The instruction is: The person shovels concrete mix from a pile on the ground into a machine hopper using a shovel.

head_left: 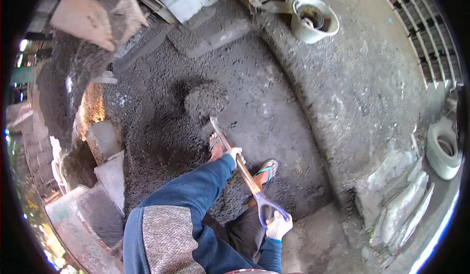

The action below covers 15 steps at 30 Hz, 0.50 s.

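A shovel [248, 180] with a wooden shaft and purple D-shaped handle slants across the middle of the head view. My left hand [235, 155], in a pale glove, is closed around the shaft. Lower down, my right hand [279, 225], also gloved, grips the D-handle. At the far end, a heap of dark grey gravelly mix [206, 100] covers the blade, which I cannot see. Loose dark mix [156, 139] lies spread to the left of the shaft. My feet in flip-flops [267, 171] stand on either side of the shaft.
A white bucket [316, 26] stands on the raised ledge at upper right. Broken slabs [396, 198] and a tire [443, 149] are on the right. Blocks [209, 29] border the back; boards [83, 17] lean at upper left. A barred grille [421, 29] is at far right.
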Each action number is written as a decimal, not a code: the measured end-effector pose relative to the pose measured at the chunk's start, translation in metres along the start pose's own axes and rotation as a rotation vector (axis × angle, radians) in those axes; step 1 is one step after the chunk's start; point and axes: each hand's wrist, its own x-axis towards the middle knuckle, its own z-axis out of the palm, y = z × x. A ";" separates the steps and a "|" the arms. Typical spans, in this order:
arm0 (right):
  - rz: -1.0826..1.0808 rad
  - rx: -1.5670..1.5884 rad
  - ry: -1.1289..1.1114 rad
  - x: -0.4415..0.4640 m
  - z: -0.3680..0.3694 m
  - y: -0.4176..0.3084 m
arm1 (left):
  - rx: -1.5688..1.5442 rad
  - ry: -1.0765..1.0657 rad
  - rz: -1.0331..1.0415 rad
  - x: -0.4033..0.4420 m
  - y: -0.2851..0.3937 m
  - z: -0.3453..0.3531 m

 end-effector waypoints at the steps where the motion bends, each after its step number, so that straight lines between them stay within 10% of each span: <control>1: 0.016 -0.017 -0.017 0.003 -0.026 -0.008 | -0.038 0.002 -0.029 -0.011 -0.019 0.007; 8: -0.369 -0.498 -0.069 0.022 -0.211 -0.072 | -0.246 -0.121 -0.028 -0.160 -0.137 0.064; 15: -0.102 -0.566 -0.115 -0.007 -0.257 -0.186 | -0.277 -0.083 0.002 -0.273 -0.182 0.106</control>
